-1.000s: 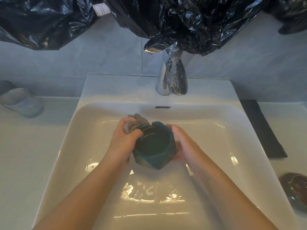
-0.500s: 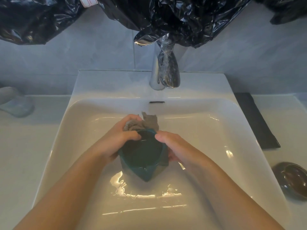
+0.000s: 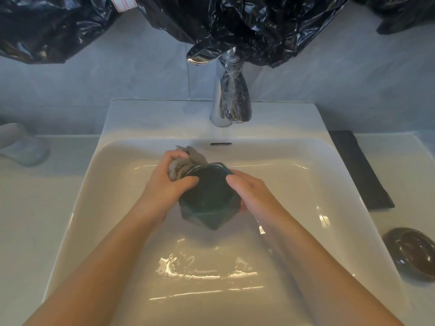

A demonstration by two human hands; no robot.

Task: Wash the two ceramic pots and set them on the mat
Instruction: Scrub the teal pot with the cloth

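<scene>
A dark teal faceted ceramic pot (image 3: 209, 208) hangs over the middle of the white sink (image 3: 117, 184), its mouth facing me. My right hand (image 3: 249, 194) grips its right side, thumb on the rim. My left hand (image 3: 169, 182) holds a grey cloth (image 3: 186, 163) bunched against the pot's left rim. A second pot (image 3: 412, 252), dark brown and glossy, stands on the counter at the right edge. The black mat (image 3: 360, 170) lies on the counter to the right of the sink.
A chrome tap (image 3: 228, 102) wrapped partly in film stands behind the basin. Black plastic sheeting (image 3: 235, 24) hangs over the wall above. A pale soap dish (image 3: 21, 147) sits on the counter at the left. Shallow water glints in the basin's near part.
The pot has turned a little in my hands and my left hand has worked the cloth along the rim. My view has shifted slightly.
</scene>
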